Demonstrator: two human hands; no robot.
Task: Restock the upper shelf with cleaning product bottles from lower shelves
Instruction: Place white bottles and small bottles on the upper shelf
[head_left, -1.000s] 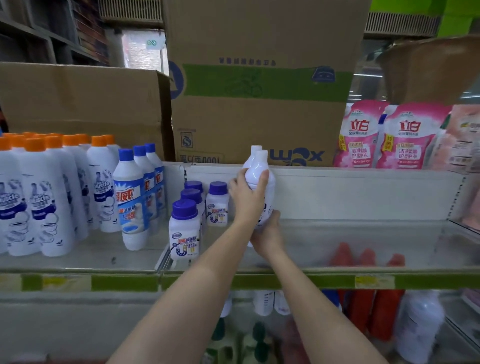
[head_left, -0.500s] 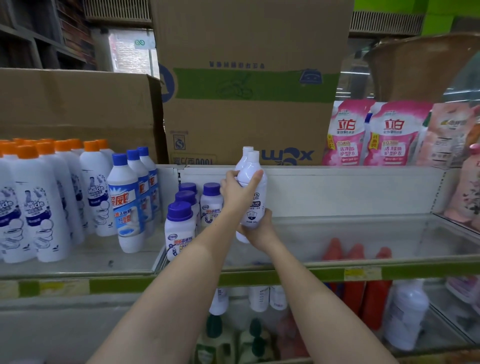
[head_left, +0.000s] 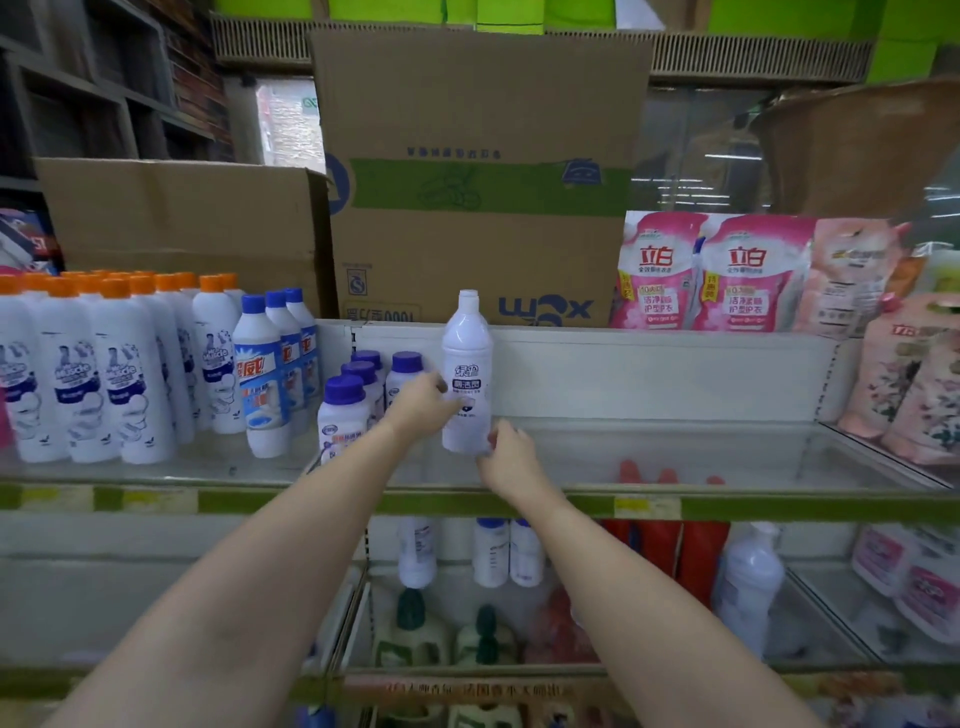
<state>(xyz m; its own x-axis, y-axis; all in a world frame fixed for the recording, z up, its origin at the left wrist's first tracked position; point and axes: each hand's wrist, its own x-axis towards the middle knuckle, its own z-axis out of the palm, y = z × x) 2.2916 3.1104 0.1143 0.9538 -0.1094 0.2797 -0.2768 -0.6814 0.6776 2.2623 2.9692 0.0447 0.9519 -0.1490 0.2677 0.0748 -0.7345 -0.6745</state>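
A tall white cleaning bottle (head_left: 466, 364) with no cap stands upright on the glass upper shelf (head_left: 675, 447), just right of the purple-capped bottles (head_left: 345, 415). My left hand (head_left: 420, 401) holds its left side at label height, thumb and a finger on the front. My right hand (head_left: 506, 457) is at its lower right, fingertips touching the base. Through the glass, more white bottles (head_left: 491, 551) show on the lower shelf.
Orange-capped white bottles (head_left: 78, 374) and blue-capped bottles (head_left: 260, 374) fill the shelf's left section. Cardboard boxes (head_left: 478, 182) rise behind the white back rail. Pink refill pouches (head_left: 711, 275) stand at the back right. Red bottles (head_left: 670, 525) and a pump bottle (head_left: 748, 577) sit below.
The white bottle came down from being carried to stand on the glass shelf. My left hand slid from its neck to its middle. My right hand moved from under it to its base.
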